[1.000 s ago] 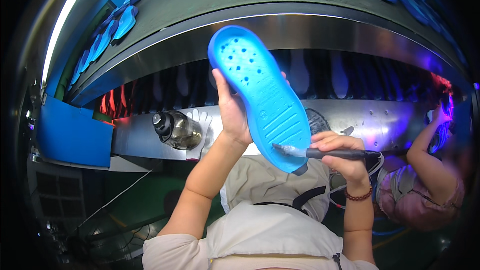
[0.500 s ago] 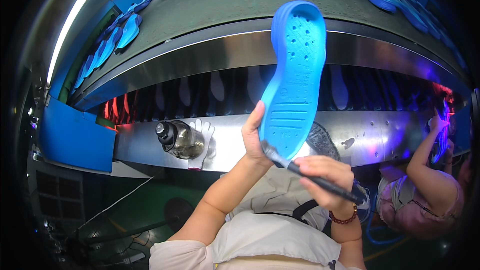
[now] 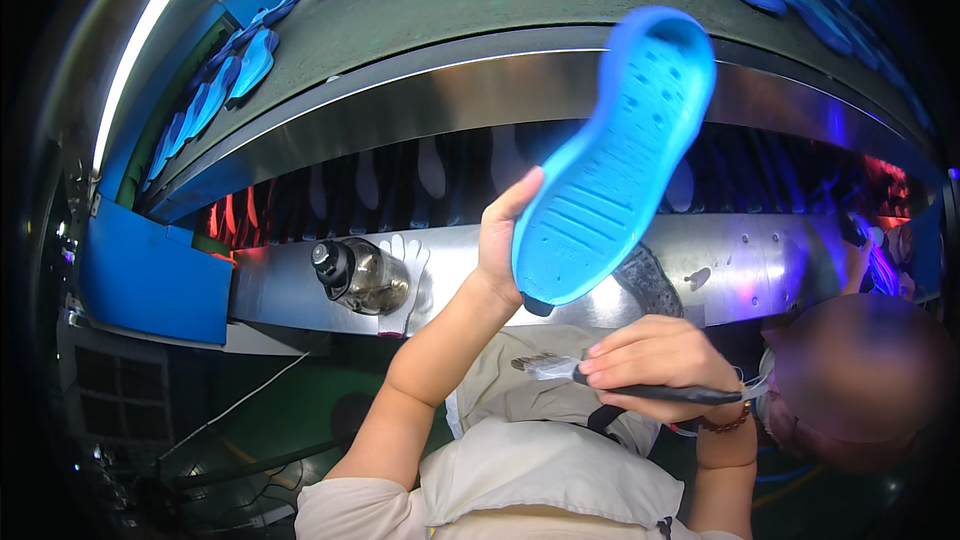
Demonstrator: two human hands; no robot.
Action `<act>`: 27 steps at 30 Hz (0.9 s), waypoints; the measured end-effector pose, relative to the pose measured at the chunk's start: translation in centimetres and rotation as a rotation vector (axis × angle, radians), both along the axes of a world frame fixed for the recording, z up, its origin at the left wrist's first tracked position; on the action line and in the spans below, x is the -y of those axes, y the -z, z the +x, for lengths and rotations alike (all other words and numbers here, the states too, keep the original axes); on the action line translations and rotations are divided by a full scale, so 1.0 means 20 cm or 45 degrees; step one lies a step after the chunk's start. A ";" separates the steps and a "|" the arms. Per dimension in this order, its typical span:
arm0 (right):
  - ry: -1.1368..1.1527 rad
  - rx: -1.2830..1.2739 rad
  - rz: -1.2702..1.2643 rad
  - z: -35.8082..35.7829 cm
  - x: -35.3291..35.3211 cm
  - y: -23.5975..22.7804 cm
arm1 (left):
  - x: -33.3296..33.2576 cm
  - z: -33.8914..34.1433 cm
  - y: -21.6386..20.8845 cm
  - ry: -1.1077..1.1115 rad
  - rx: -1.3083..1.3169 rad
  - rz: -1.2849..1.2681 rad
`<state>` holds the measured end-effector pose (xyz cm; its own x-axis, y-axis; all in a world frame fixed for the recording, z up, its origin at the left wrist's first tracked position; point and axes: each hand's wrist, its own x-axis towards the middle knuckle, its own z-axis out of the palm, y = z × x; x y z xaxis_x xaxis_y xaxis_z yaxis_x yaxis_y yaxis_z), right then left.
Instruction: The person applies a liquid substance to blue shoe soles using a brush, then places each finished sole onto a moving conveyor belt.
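Note:
My left hand (image 3: 497, 250) grips a bright blue shoe sole (image 3: 600, 185) along its left edge. The sole is held up on a slant, its inner face with small holes and ridges toward me. At its lower tip shows a small dark piece (image 3: 538, 308) that I cannot make out. Below and to the right, my right hand (image 3: 660, 360) is closed round the black handle of a brush (image 3: 562, 368). The bristles point left, apart from the sole.
Behind the sole runs a green conveyor belt (image 3: 430, 25) carrying blue soles (image 3: 255, 62). On the metal ledge (image 3: 460, 260) are a dark clear bottle (image 3: 378, 278), a white glove (image 3: 408, 290) and a dark pad (image 3: 648, 285). A co-worker (image 3: 850, 370) is close on the right.
The sole has tilted, its top swinging to the right. My right hand has drawn the brush down, away from the sole's lower edge. The co-worker has leaned in nearer.

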<state>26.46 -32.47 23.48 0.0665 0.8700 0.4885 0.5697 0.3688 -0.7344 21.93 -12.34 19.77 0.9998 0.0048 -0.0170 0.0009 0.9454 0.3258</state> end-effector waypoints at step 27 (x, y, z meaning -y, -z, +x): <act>0.023 0.275 -0.460 0.30 0.17 -0.08 | -0.03 -0.09 -0.19 0.676 -0.416 1.023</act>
